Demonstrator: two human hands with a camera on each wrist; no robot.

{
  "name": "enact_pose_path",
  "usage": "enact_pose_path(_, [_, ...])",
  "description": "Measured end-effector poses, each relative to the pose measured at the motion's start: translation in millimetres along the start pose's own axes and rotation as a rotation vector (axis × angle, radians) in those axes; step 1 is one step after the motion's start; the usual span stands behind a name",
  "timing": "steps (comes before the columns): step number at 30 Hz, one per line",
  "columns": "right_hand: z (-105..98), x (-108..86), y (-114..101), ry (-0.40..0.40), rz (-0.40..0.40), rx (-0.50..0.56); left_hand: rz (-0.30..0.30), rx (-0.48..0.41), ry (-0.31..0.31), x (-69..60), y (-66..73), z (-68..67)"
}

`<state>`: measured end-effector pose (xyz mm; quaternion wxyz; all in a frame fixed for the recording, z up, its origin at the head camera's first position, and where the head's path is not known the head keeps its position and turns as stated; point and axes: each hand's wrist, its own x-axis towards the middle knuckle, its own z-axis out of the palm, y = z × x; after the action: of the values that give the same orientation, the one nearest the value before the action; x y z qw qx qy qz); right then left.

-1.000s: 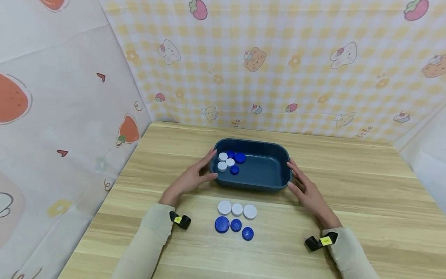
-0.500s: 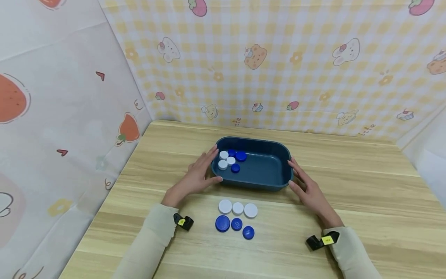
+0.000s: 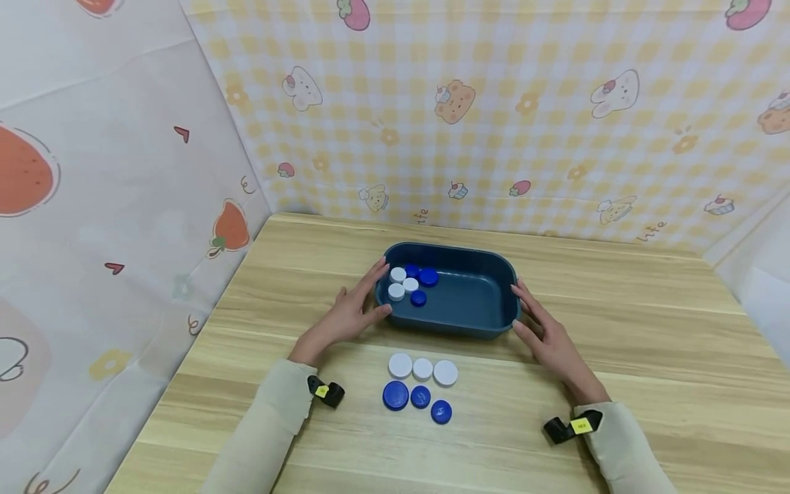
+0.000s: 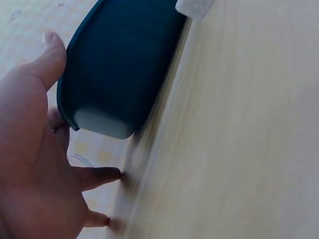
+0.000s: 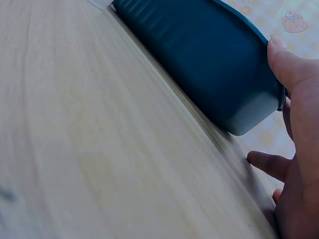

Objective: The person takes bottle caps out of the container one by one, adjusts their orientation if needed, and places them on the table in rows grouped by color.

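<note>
A dark teal plastic basin [image 3: 469,322] stands on the table, with white bottle caps [image 3: 396,291] and blue bottle caps [image 3: 428,277] grouped at its left end. My left hand [image 3: 345,317] holds that end, its thumb at the near corner and a forefinger along the rim. At the opposite end, my right hand [image 3: 551,346] holds the rim between thumb and forefinger. Both wrist views show the other fingers spread below the rim, outside the basin wall [image 4: 114,64]. In front of the basin lie a row of white caps [image 3: 422,369] and a row of blue caps [image 3: 421,396].
The light wood-grain table [image 3: 617,329] runs back to a yellow checked cloth [image 3: 494,151] with cartoon prints. A white printed cloth [image 3: 142,206] hangs along the left side. Each wrist carries a black strap-on mount, such as the left wrist mount [image 3: 327,392].
My left hand has shifted slightly at the basin's left end, its thumb moving over the near rim and back. The right hand stays at its end. Basin and caps appear unmoved.
</note>
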<state>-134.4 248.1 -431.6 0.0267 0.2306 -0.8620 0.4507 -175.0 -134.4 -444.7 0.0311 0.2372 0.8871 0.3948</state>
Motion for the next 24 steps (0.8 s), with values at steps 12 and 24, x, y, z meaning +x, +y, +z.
enact_pose_path(12, [0.7, 1.3, 2.7, -0.005, -0.007, 0.020, -0.018, -0.095, 0.072, 1.4, -1.2, 5.0])
enact_pose_path(24, [-2.4, 2.9, 26.7, -0.014, -0.017, -0.054, -0.029, -0.113, 0.058, 1.0, -0.4, 4.6])
